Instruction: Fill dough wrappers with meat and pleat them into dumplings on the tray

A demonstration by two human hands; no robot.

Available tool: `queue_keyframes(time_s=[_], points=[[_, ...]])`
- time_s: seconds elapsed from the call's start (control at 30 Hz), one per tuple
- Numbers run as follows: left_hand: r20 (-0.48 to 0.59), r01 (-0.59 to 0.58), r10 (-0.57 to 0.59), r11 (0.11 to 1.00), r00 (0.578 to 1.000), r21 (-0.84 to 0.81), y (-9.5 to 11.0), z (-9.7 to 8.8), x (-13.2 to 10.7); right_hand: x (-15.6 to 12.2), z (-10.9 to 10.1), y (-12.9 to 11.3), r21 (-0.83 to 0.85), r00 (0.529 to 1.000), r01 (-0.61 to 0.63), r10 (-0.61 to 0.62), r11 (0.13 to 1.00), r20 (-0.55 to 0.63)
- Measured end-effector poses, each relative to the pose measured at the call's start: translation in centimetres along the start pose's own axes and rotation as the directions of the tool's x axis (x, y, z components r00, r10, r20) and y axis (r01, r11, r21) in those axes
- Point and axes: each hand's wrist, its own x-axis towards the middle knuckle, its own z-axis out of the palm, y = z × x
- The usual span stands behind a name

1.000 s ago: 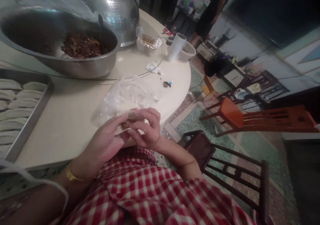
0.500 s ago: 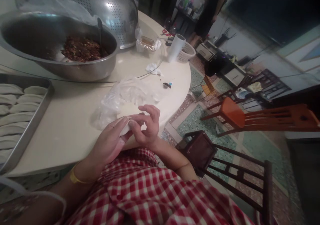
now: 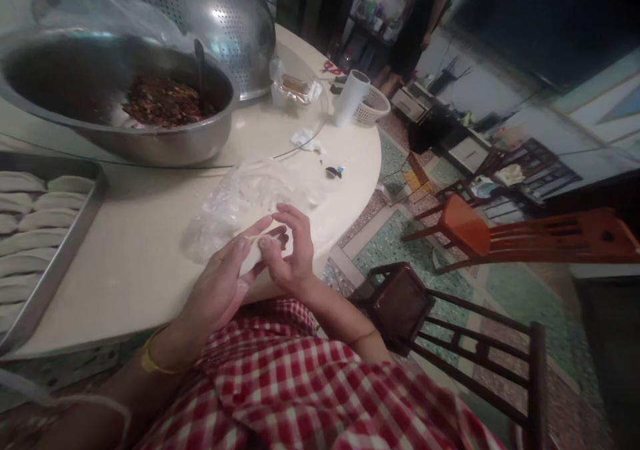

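Note:
My left hand (image 3: 220,290) and my right hand (image 3: 287,253) meet at the near edge of the round table (image 3: 145,250). Between them they pinch a pale dumpling (image 3: 256,250) with dark filling showing at its right end. My left palm cups the wrapper from below. My right thumb and fingers press its top edge. Just behind my hands lies a clear plastic bag of wrappers (image 3: 240,197).
A metal tray (image 3: 75,237) with several folded dumplings sits at the left. A large steel bowl (image 3: 165,140) holds dark filling and a spoon (image 3: 200,60), with a colander (image 3: 235,17) behind. A white cup (image 3: 351,95), a basket (image 3: 374,107), chairs (image 3: 450,323) and a standing person (image 3: 415,30) are to the right.
The open wrapper with filling showing has been folded mostly shut between my fingers. My hands have stayed at the table edge, shifting slightly.

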Motion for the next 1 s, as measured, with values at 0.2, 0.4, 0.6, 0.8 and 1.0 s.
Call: queue_keyframes(time_s=[0.2,0.4,0.6,0.8,1.0], points=[[-0.072,-0.041,0.041,0.999,0.997,-0.001,-0.2,0.1,0.0,-0.6,0.0,0.6,0.077,0.972,-0.13,0.112,0.988,0.207],[-0.038,-0.045,0.051,0.989,0.998,0.142,-0.2,-0.9,0.0,-0.6,0.5,0.2,0.202,0.971,-0.19,0.153,0.961,0.185],[0.009,-0.255,0.277,0.873,0.961,0.415,0.4,-3.4,0.5,-0.6,0.6,-0.6,0.361,0.915,-0.402,0.359,0.841,0.183],[-0.116,-0.19,0.296,0.821,0.948,0.539,1.4,-3.9,0.6,-0.9,0.8,-0.9,0.392,0.775,-0.632,0.555,0.668,0.303],[-0.073,-0.234,0.373,0.711,0.925,0.663,2.0,-3.8,0.2,-0.9,1.2,-1.1,0.367,0.803,-0.596,0.519,0.715,0.293]])
